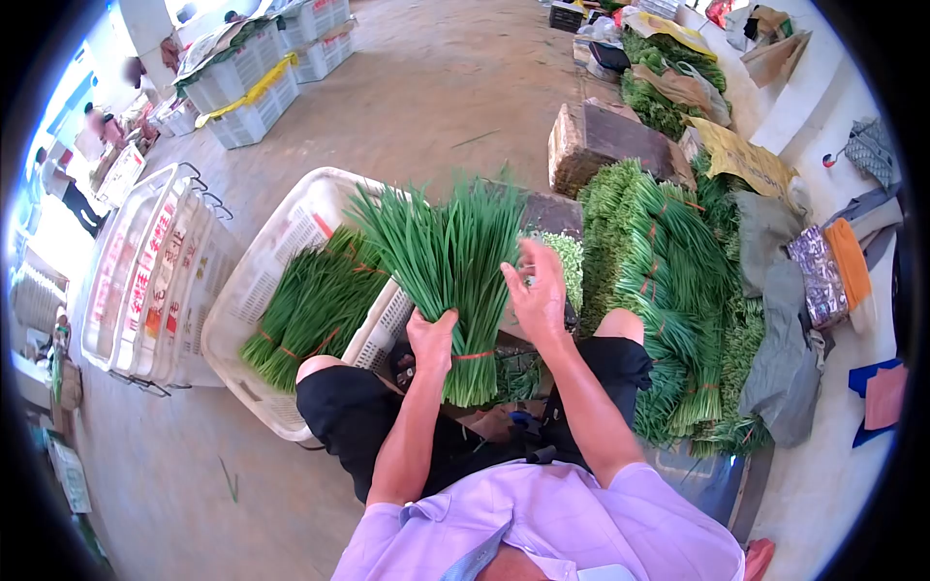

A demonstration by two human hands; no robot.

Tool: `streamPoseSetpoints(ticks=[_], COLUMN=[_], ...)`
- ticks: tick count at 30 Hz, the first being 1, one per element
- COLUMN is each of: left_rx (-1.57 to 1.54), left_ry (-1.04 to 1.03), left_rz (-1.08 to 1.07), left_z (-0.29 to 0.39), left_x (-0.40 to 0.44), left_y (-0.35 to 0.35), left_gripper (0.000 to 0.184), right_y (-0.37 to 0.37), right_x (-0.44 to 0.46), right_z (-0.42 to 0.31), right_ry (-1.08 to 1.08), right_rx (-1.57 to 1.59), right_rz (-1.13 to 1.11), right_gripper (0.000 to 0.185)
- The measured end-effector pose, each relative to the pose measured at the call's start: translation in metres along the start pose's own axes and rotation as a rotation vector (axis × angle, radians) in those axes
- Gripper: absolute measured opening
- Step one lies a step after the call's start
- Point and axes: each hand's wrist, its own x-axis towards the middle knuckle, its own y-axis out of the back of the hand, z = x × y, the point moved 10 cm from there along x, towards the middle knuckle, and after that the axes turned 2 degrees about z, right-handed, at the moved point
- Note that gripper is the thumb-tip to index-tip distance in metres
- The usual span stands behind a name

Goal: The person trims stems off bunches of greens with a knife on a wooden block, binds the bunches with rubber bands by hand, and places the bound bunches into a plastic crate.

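Note:
A thick bunch of garlic chives (453,242) stands upright in front of me, leaves fanned out at the top. My left hand (432,339) is wrapped round its left side. Just below that grip, a red band (473,356) circles the cut stems. To the right of the leaves, my right hand (539,289) is raised with its fingers apart, holding nothing. Banded bunches of chives (315,300) lie in a white plastic crate (229,324) by my left knee.
Piled greens (678,281) with red bands lie along my right side. A brown box (610,145) sits beyond them. Stacked white crates (160,281) stand at left, more crates (247,97) farther back. Grey cloth (785,339) lies by the right wall. Other people (68,184) are at far left.

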Motion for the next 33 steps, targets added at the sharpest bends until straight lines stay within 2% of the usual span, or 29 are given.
streamPoseSetpoints(ticks=[7, 8, 9, 11, 12, 13, 15, 17, 19, 21, 23, 28, 30, 33], left_rx=[0.067, 0.068, 0.067, 0.043, 0.041, 0.049, 0.060, 0.062, 0.089, 0.118, 0.124, 0.203, 0.292, 0.337], left_ry=[-0.012, -0.017, -0.016, -0.033, -0.031, -0.034, -0.028, -0.007, -0.005, -0.008, -0.036, -0.103, -0.133, -0.093], left_rz=[-0.031, -0.043, -0.037, -0.015, -0.007, -0.004, -0.002, -0.032, -0.036, -0.036, -0.042, 0.003, 0.018, 0.004], left_z=[0.001, -0.001, -0.002, -0.001, -0.001, 0.000, -0.001, -0.001, 0.001, 0.002, 0.003, 0.004, 0.012, 0.004], left_x=[-0.002, -0.001, -0.001, 0.000, -0.001, 0.000, -0.002, -0.001, -0.004, -0.006, -0.005, -0.006, -0.004, -0.005], left_y=[-0.002, -0.002, -0.002, -0.001, 0.001, 0.000, 0.000, -0.005, -0.008, -0.008, -0.009, -0.004, -0.005, -0.005], left_gripper=[0.035, 0.034, 0.034, 0.032, 0.032, 0.032, 0.031, 0.034, 0.034, 0.034, 0.033, 0.031, 0.031, 0.031], right_y=[-0.035, -0.052, -0.053, -0.052, -0.031, -0.031, -0.037, -0.038, -0.046, -0.052, -0.056, -0.056, -0.054, -0.057], right_x=[0.007, -0.003, -0.003, -0.014, -0.006, -0.007, -0.013, -0.017, -0.018, -0.019, -0.018, -0.018, -0.020, -0.022], right_z=[0.011, 0.045, 0.046, 0.073, 0.078, 0.076, 0.062, 0.059, 0.037, 0.038, 0.027, 0.014, 0.020, 0.028], right_ry=[-0.001, -0.307, -0.308, -0.693, -0.691, -0.691, -0.617, -0.609, -0.387, -0.320, -0.078, 0.004, -0.117, -0.119], right_rx=[-0.045, 0.092, 0.093, 0.600, 0.743, 0.743, 0.597, 0.584, 0.375, 0.284, -0.017, -0.101, -0.041, -0.014], right_rz=[-0.201, -0.384, -0.389, -0.236, -0.021, -0.021, -0.177, -0.180, -0.284, -0.306, -0.354, -0.378, -0.365, -0.321], right_gripper=[0.023, 0.018, 0.018, 0.010, 0.011, 0.011, 0.010, 0.012, 0.016, 0.020, 0.024, 0.021, 0.019, 0.022])
